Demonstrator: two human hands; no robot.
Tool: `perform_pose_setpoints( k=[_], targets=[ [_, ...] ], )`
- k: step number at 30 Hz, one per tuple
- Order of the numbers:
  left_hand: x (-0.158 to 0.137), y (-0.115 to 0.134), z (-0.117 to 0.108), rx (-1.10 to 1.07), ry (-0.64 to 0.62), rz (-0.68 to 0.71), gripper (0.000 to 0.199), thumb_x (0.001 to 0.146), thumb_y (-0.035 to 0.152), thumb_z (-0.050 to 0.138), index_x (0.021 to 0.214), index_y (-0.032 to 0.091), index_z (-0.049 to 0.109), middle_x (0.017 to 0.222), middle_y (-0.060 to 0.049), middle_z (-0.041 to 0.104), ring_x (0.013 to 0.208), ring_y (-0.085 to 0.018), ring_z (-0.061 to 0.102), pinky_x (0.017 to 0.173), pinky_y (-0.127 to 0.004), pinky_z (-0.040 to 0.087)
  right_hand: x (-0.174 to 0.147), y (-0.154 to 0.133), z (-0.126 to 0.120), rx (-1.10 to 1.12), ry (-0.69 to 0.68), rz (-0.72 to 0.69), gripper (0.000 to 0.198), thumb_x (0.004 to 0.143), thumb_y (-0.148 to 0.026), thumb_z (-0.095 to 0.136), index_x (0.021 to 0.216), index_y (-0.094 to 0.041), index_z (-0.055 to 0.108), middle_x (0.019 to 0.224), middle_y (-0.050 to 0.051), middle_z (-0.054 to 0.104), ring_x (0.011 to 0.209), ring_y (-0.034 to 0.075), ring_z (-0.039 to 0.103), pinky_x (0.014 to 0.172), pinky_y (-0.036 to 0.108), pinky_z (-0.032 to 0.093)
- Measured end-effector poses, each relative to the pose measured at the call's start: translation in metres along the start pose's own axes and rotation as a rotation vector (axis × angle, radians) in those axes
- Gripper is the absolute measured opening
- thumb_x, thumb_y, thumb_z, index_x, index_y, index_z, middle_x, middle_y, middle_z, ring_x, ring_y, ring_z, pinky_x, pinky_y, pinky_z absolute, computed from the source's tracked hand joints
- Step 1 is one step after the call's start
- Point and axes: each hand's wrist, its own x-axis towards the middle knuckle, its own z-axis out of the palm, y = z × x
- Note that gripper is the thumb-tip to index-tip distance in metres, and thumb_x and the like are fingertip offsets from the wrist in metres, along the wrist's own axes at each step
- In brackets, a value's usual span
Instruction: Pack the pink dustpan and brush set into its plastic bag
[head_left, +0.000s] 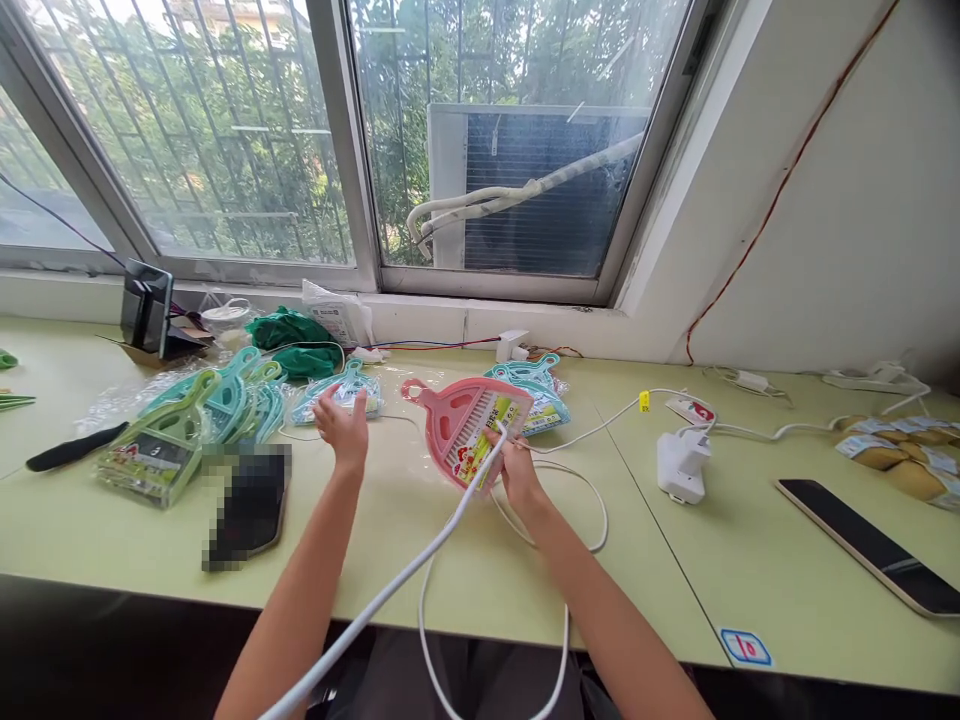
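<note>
Over the green table hangs a pink dustpan; a blue dustpan lies farther left. Your right hand grips the pink one's near right edge; your left hand holds thumb and fingers apart.

Here it is: your pink dustpan, tilted, looped handle pointing away to the left, pale bristles showing beside a printed card, lower right edge in your right grip. Over left, a blue dustpan lies on the surface, handle away from you, partly hidden behind your left grip; whether they touch, you can't tell.
</note>
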Motion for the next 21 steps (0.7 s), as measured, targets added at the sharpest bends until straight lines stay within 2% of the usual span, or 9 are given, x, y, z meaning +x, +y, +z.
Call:
perform_pose_setpoints(
  k=[3,5,8,11,15,18,21],
  targets=[
    [0.016,-0.019,-0.003,-0.276,-0.342,-0.45,0.04,0.087,0.048,0.063,0.112,0.017,0.057,0.108,-0.013,0.067,0.111,-0.028,0.064,0.098,-0.039,0.047,0.005,0.003,-0.001,-0.071,-0.039,0.024,0.05,0.051,-0.031,0.087,0.095,-0.017,0.066,0.099,0.005,0.072,0.088,0.023,0.069,0.075,0.032,0.059],
    [0.015,-0.024,0.002,-0.394,-0.488,-0.572,0.038,0.088,0.047,0.062,0.109,0.015,0.061,0.099,-0.011,0.07,0.096,-0.025,0.069,0.09,-0.034,0.051,0.01,0.008,-0.005,-0.132,-0.076,0.015,0.052,0.052,-0.034,0.086,0.097,-0.017,0.066,0.102,0.006,0.071,0.089,0.023,0.069,0.077,0.034,0.059],
    [0.008,-0.023,0.009,-0.436,-0.531,-0.559,0.038,0.09,0.047,0.06,0.111,0.015,0.064,0.102,-0.01,0.071,0.09,-0.021,0.07,0.087,-0.031,0.052,0.017,0.011,-0.012,-0.278,-0.034,-0.086,0.048,0.056,-0.039,0.085,0.095,-0.018,0.067,0.103,0.007,0.071,0.093,0.024,0.068,0.084,0.037,0.058],
    [0.005,-0.02,0.01,-0.46,-0.636,-0.543,0.041,0.089,0.045,0.063,0.115,0.014,0.064,0.109,-0.012,0.07,0.097,-0.021,0.069,0.09,-0.031,0.053,0.017,0.007,-0.016,-0.398,-0.01,-0.178,0.043,0.058,-0.043,0.083,0.09,-0.017,0.069,0.1,0.008,0.072,0.094,0.025,0.067,0.089,0.039,0.056],
    [0.001,-0.013,0.006,-0.471,-0.784,-0.471,0.045,0.086,0.042,0.066,0.125,0.018,0.063,0.109,-0.009,0.07,0.093,-0.019,0.068,0.089,-0.031,0.054,0.011,0.001,-0.012,-0.309,-0.081,-0.086,0.048,0.056,-0.041,0.084,0.095,-0.018,0.068,0.102,0.007,0.072,0.094,0.026,0.068,0.087,0.04,0.057],
    [-0.001,-0.012,0.005,-0.413,-0.78,-0.455,0.045,0.082,0.043,0.072,0.121,0.02,0.067,0.104,-0.008,0.07,0.088,-0.019,0.067,0.084,-0.03,0.055,0.015,0.003,-0.011,-0.288,-0.13,-0.072,0.052,0.056,-0.039,0.085,0.099,-0.019,0.065,0.107,0.007,0.071,0.097,0.026,0.068,0.088,0.039,0.057],
    [0.0,-0.016,0.005,-0.342,-0.755,-0.486,0.048,0.077,0.044,0.077,0.118,0.019,0.07,0.105,-0.008,0.071,0.093,-0.02,0.067,0.085,-0.029,0.054,0.024,0.006,-0.016,-0.309,-0.143,-0.125,0.055,0.056,-0.037,0.086,0.102,-0.02,0.062,0.109,0.007,0.07,0.1,0.026,0.067,0.089,0.039,0.058]
  ],
)
